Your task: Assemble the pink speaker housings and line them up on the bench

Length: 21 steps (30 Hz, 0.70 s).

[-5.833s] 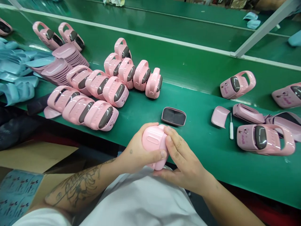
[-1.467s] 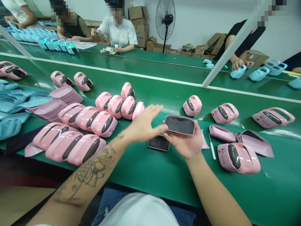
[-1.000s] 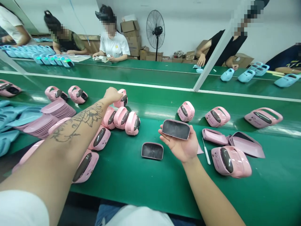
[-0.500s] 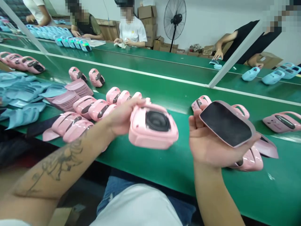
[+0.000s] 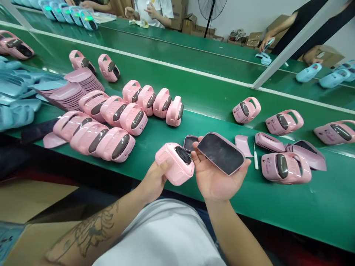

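My left hand [image 5: 155, 179] is closed around a pink speaker [image 5: 177, 170], its black round speaker cone facing up and to the right. In my right hand [image 5: 216, 183] lies a pink speaker cover [image 5: 222, 153] with a dark inner face, the fingers curled under its edges. The two parts are close together but apart. Behind my right fingers a similar dark-faced cover [image 5: 190, 143] lies on the green bench. To the right are a curved pink panel [image 5: 244, 146], a white-handled screwdriver [image 5: 255, 160] and a pink handled speaker [image 5: 285, 168].
Rows of pink speakers [image 5: 115, 144] stand at the left, beside stacked pink covers [image 5: 69, 96] and blue shell parts [image 5: 16, 96]. More pink speakers [image 5: 284, 122] stand at the right. A slanted white post [image 5: 280, 55] rises from the bench divider. Other people work across it.
Both hands have come nearer my body, and the speaker and cover have moved closer together. The speaker has turned in my left hand. My view has tipped downward.
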### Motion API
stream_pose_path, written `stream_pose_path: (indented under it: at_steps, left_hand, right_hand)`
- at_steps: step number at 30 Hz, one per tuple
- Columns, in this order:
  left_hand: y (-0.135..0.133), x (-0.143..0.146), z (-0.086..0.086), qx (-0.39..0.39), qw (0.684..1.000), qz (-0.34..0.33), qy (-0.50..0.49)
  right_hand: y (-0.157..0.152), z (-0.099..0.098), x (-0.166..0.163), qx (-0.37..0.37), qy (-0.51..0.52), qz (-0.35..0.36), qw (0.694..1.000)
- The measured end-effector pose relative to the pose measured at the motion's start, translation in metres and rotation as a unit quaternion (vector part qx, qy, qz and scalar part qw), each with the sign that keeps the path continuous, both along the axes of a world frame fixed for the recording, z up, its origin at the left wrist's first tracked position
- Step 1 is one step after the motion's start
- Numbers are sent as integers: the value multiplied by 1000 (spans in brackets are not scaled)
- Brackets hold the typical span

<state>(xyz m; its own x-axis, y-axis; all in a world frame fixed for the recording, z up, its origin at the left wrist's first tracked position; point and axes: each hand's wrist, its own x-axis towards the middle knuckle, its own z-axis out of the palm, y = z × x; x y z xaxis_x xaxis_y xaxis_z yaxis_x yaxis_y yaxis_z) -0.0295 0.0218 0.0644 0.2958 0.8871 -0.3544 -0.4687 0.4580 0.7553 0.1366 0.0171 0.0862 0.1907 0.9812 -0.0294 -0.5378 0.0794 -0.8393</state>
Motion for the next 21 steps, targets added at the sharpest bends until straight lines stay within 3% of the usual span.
stream_pose_path:
  at_steps: [5,10,15,21]
  left_hand:
    - [14,-20,11,-17,997,-62,50]
    - [12,-26,12,-1,992,-110,55]
    - [13,-32,7,26,985,-153,72]
    - [18,-37,5,69,981,-167,75]
  right_hand:
    - [-9,-27,2,85,-106,75,988]
    - [-8,-48,11,124,-230,183,948]
    - [-7,-54,19,180,-327,185,909]
    - [-8,-46,27,223,-397,182,872]
